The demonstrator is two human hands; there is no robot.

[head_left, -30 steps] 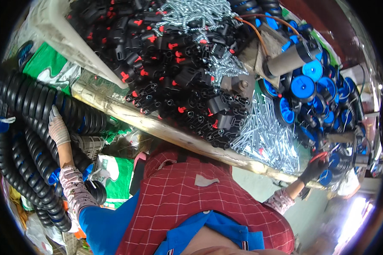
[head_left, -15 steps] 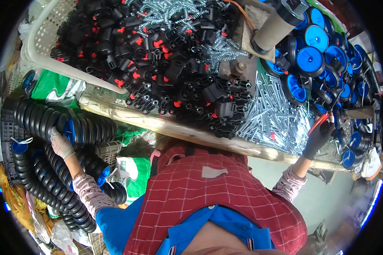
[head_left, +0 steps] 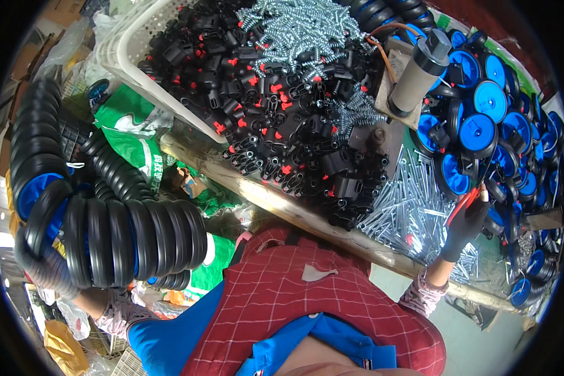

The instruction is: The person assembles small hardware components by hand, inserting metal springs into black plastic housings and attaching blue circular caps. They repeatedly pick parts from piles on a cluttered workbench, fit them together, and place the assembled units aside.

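Observation:
My left hand (head_left: 49,271), in a striped pale glove, is closed at the left end of a raised row of black wheels with blue hubs (head_left: 147,241). The wheels are packed side by side, and they hide part of the fingers. Over the right part of the bench, my right hand (head_left: 465,229), in a dark glove, is closed around a hand tool with red handles (head_left: 460,205), perhaps pliers or scissors; its jaws are hard to make out. A pile of long silvery pins (head_left: 398,203) lies just left of that hand.
A white perforated basket (head_left: 169,106) holds black plastic fittings with red tabs (head_left: 263,119) and silvery springs or screws (head_left: 301,34). Blue-hubbed wheels (head_left: 478,133) heap at the right, beside an upright metal cylinder (head_left: 412,84). A wooden edge (head_left: 250,191) fronts the bench.
My left hand has taken a row of wheels up from the stack, nearer to me. My right hand still holds the red-handled tool. The whole view has shifted and turned a little.

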